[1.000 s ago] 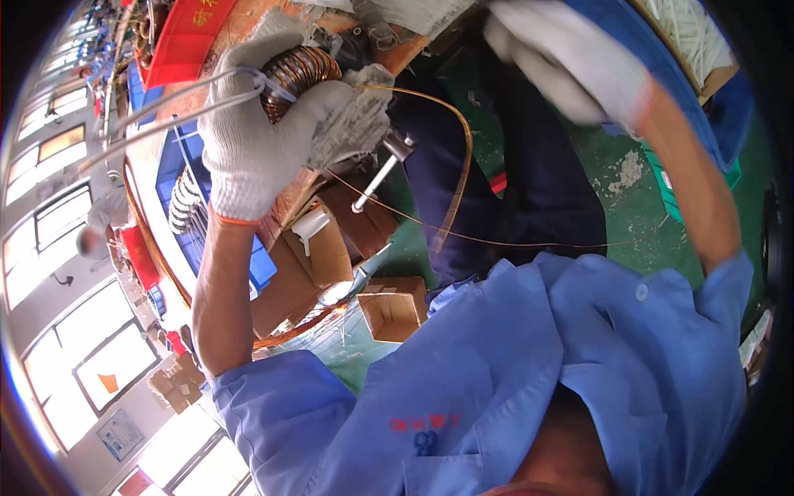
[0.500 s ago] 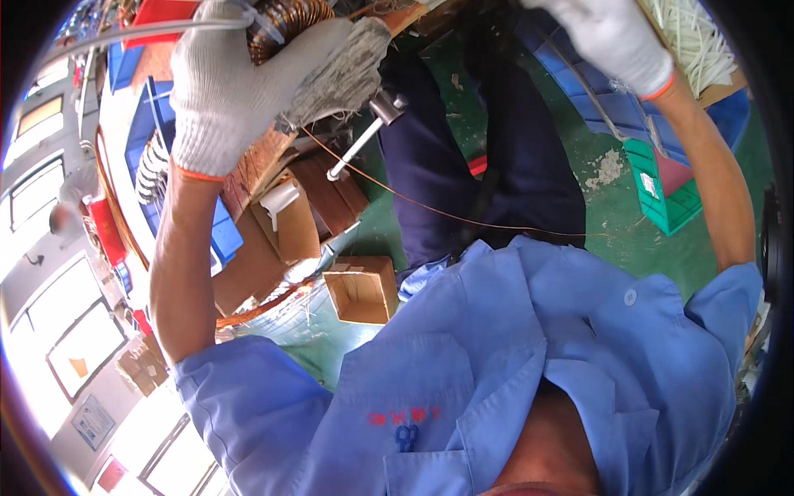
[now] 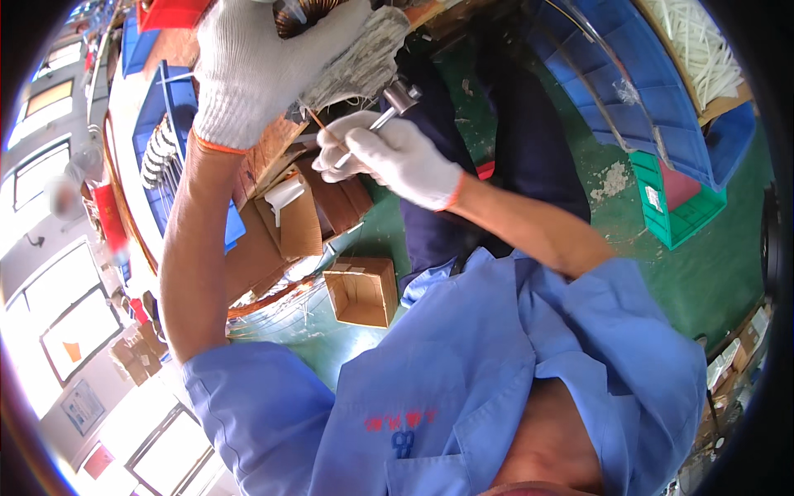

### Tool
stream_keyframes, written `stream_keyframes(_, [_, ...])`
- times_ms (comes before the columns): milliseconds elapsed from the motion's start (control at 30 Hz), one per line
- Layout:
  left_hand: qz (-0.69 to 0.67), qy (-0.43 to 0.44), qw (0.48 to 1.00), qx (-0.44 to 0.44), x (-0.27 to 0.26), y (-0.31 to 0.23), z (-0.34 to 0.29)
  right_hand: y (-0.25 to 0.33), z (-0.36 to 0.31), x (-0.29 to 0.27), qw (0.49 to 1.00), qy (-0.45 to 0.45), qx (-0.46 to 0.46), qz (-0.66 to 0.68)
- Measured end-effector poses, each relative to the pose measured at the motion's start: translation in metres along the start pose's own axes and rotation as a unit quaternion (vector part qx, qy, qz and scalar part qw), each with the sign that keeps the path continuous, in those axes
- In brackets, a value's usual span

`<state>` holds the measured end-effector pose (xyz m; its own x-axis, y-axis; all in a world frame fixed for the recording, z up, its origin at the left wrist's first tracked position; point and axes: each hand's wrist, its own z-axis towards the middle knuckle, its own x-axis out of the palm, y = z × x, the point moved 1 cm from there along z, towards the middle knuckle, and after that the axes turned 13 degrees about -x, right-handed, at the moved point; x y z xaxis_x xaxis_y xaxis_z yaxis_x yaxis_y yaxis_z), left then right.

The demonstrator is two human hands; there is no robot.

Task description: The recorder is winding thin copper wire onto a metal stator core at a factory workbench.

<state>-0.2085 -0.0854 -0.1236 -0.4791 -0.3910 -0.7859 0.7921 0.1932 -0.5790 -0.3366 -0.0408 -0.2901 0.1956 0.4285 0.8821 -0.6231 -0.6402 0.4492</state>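
Observation:
My left hand [image 3: 256, 78], in a white knit glove, is at the upper left over a round copper-wire coil [image 3: 308, 11]. Its thumb is spread away from the fingers, which are mostly hidden; their grip cannot be told. Beside it, a rough, fibrous grey pad [image 3: 356, 66] covers the bench edge. A metal rod [image 3: 384, 121] slants down from a cylindrical metal head [image 3: 401, 96]. My gloved right hand [image 3: 401, 157] is closed around this rod, its fingers hiding the middle. A thin copper wire [image 3: 318, 121] runs from the bench edge toward those fingers.
Blue bins [image 3: 587, 74] and a green crate [image 3: 670, 207] are on the right, near white strips [image 3: 699, 50]. An open cardboard box [image 3: 361, 292] sits on the green floor. At left, a blue tray [image 3: 153, 112] holds ring-shaped parts. My legs [image 3: 529, 140] are below the bench.
My right hand has come from the upper right, by the white strips, to the metal rod and closed on it. My left hand stays by the coil. The view has shifted slightly.

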Motion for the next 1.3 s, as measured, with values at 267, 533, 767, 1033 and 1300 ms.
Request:
stream_keyframes(267, [0.054,0.057,0.997,0.001,-0.013,-0.001,0.004,0.059,0.008,-0.08,0.646,0.183,-0.206,-0.712])
stream_keyframes(533, [0.033,-0.001,0.999,-0.005,-0.018,0.001,-0.004,0.227,-0.006,0.039,0.351,0.234,-0.289,-0.859])
stream_keyframes(767, [-0.008,0.022,0.998,-0.061,-0.014,0.006,-0.009,0.209,-0.043,0.017,0.76,0.003,-0.131,-0.636])
stream_keyframes(1033, [0.05,0.027,0.998,-0.016,-0.019,0.004,-0.005,0.185,0.031,0.019,0.978,0.031,-0.206,0.007])
stream_keyframes(1300, [0.049,0.033,0.998,-0.001,-0.019,0.01,-0.002,0.255,0.053,0.02,0.958,-0.133,-0.233,-0.098])
